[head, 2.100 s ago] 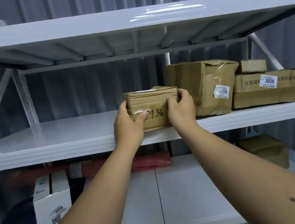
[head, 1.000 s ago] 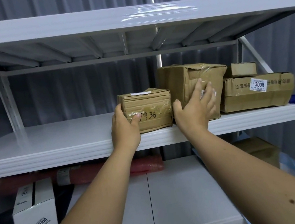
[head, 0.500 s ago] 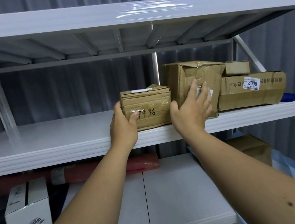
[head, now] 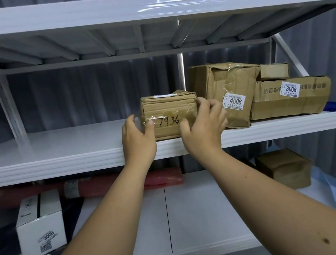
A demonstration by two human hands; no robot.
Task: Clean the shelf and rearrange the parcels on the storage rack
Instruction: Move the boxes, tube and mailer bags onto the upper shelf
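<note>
Right hand is back on the small taped cardboard parcel, the one with handwritten digits on its front: fingers curl over its right top corner, thumb on the front face, so it grasps that end. Half a second ago this hand lay flat and open against the taller 4006 parcel; that box is now let go and sits just right of the small one, its label uncovered. Left hand has not moved off: thumb on the front face, fingers round the left side, holding the small parcel as before. Both hands now clamp the same box.

The small parcel rests at the front edge of the middle shelf, about mid-width, close to the 4006 parcel; contact between them can't be judged. Further right, the flat 3008 parcel with a tiny carton on top, unchanged.

Reading: the nudge on the big box looks finished, and the two-handed hold suggests the small parcel is the next to be shifted or squared up. The left stretch of the shelf carries nothing in view.

Lower shelf: white 3008 box, red roll, brown parcel.
</note>
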